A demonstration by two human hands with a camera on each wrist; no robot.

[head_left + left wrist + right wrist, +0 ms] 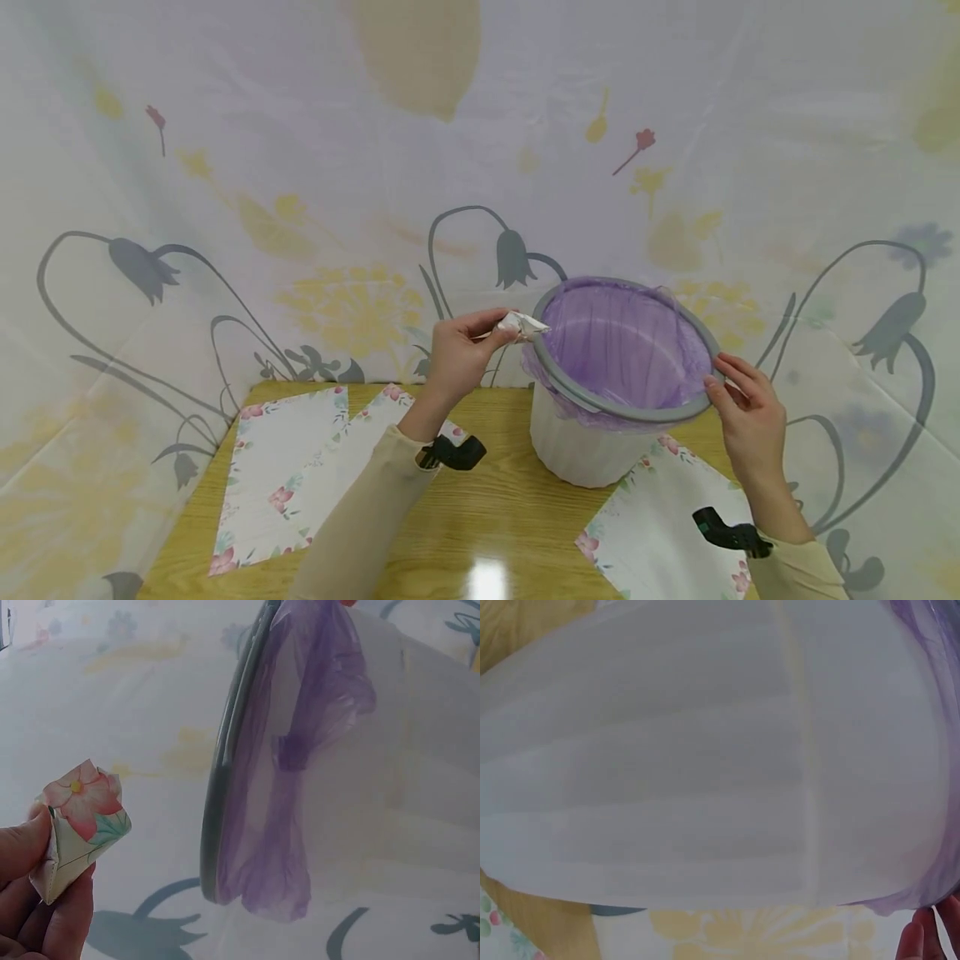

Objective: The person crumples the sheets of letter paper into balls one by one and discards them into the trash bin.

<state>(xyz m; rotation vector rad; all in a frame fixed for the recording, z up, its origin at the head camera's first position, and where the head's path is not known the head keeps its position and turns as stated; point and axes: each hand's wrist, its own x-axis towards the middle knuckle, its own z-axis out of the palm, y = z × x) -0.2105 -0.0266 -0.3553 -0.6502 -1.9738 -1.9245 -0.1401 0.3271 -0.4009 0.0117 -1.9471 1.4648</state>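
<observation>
While my left hand [459, 354] is pinching the folded paper [523, 326] at nine o'clock of the bin [592, 454], my right hand [746, 417] is gripping its rim; releasing early may be dropping the paper outside.

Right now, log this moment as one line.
left hand: pinches folded paper beside bin rim | right hand: holds bin rim, bin tilted | bag: purple, lining bin | table: floral sheets

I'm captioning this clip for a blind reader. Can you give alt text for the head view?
A left hand holds a folded floral paper at the rim of a tilted white bin with a purple liner; the right hand grips the rim.
</observation>
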